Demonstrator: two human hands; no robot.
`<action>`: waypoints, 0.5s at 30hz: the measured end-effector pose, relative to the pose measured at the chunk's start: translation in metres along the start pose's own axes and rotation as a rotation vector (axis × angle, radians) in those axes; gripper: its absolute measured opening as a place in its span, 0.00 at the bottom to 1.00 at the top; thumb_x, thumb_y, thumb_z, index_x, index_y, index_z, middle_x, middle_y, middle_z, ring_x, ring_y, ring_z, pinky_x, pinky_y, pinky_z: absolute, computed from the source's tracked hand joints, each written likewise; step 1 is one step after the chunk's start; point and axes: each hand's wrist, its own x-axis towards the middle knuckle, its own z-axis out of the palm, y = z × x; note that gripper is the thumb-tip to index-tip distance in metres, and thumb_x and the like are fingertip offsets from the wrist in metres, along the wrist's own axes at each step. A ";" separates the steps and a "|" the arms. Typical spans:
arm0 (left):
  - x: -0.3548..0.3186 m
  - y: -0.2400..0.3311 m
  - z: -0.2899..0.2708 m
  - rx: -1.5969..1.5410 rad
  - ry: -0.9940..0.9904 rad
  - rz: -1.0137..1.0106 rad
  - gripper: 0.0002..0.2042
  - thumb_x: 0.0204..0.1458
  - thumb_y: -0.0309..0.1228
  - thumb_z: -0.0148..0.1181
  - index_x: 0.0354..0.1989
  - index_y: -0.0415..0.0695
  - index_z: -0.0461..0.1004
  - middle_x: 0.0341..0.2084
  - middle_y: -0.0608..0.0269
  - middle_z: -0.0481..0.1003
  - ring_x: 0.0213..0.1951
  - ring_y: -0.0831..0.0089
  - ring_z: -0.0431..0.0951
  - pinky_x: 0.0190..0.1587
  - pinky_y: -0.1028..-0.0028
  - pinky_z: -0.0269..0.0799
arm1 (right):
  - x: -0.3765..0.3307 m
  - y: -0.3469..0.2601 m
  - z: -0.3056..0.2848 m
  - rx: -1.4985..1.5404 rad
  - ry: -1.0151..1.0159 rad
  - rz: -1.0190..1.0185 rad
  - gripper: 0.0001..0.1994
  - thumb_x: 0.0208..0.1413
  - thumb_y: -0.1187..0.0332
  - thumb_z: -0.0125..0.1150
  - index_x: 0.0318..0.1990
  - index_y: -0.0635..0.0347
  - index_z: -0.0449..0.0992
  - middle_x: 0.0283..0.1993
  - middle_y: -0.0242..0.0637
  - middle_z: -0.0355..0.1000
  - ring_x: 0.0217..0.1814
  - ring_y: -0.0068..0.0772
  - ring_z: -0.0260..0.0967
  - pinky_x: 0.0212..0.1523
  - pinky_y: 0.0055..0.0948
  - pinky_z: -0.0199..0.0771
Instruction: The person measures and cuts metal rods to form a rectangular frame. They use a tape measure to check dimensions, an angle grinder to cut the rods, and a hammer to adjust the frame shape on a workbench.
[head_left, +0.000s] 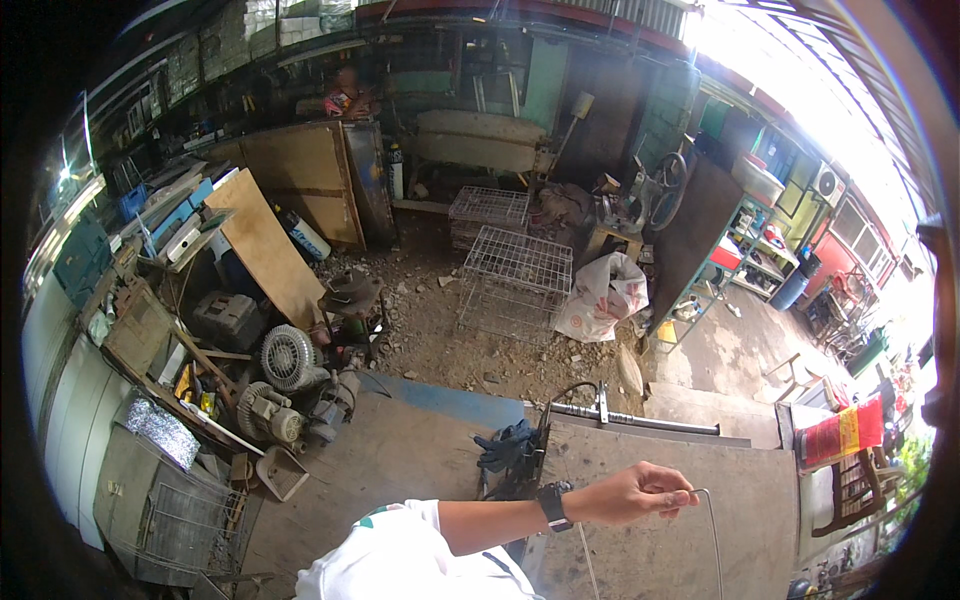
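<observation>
Cluttered workshop ground of dirt and rubble spreads behind a grey, scuffed steel worktable; plywood boards, old motors and two wire mesh cages crowd the far side, much of it too jumbled to make out. Only one arm shows, crossing from a white sleeve at the lower edge; which hand it is cannot be told; its fingers are closed around the bent top of a thin metal rod, whose legs run off the bottom edge; dark blue gloves lie crumpled near a clamp on the table.
</observation>
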 end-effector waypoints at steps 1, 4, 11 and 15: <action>0.000 0.000 0.000 -0.001 0.001 -0.002 0.19 0.71 0.41 0.62 0.59 0.38 0.81 0.36 0.73 0.78 0.40 0.82 0.74 0.44 0.76 0.73 | 0.001 -0.002 -0.001 -0.016 -0.010 0.014 0.10 0.73 0.65 0.60 0.48 0.62 0.84 0.38 0.46 0.82 0.35 0.52 0.81 0.34 0.45 0.79; -0.002 0.001 0.000 -0.002 0.010 -0.014 0.19 0.71 0.41 0.62 0.59 0.39 0.81 0.36 0.74 0.78 0.40 0.83 0.74 0.44 0.76 0.73 | 0.007 -0.014 -0.005 -0.106 -0.045 -0.018 0.10 0.73 0.65 0.60 0.48 0.62 0.83 0.38 0.46 0.82 0.35 0.53 0.81 0.34 0.46 0.79; -0.002 0.002 0.001 0.004 0.007 -0.010 0.19 0.71 0.42 0.61 0.59 0.39 0.81 0.36 0.74 0.78 0.39 0.83 0.75 0.45 0.76 0.74 | 0.024 -0.036 -0.009 -0.298 -0.047 -0.141 0.10 0.73 0.65 0.62 0.47 0.61 0.86 0.28 0.40 0.79 0.22 0.37 0.73 0.23 0.39 0.73; 0.000 -0.003 0.001 -0.007 0.001 -0.008 0.19 0.72 0.42 0.60 0.59 0.39 0.81 0.36 0.74 0.78 0.39 0.83 0.75 0.45 0.76 0.75 | 0.027 -0.040 -0.009 -0.260 -0.031 -0.108 0.13 0.73 0.62 0.62 0.44 0.62 0.85 0.27 0.43 0.79 0.22 0.43 0.73 0.23 0.42 0.72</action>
